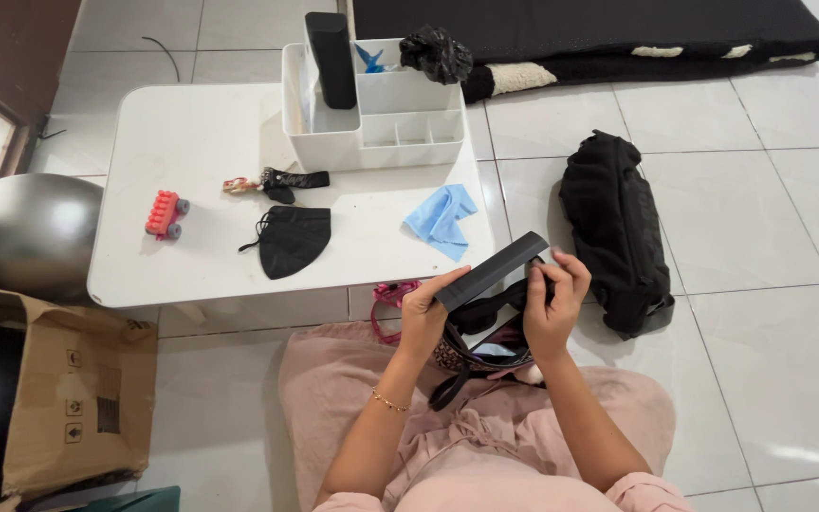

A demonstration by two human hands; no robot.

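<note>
My left hand (425, 311) grips a long flat black case (491, 271) by its near end, holding it tilted over my lap. My right hand (553, 301) is at the case's far end, with its fingers closed on a dark item that I cannot make out clearly. Below both hands an open patterned handbag (466, 356) rests on my pink-skirted lap, with dark contents showing inside.
A low white table (191, 265) stands ahead, carrying a blue cloth (441, 218), a black face mask (293, 239), a key strap (281, 181), a red toy (165, 213) and a white organizer (371, 118). A black bag (615, 232) lies right; a cardboard box (58, 398) and grey ball (25, 232) left.
</note>
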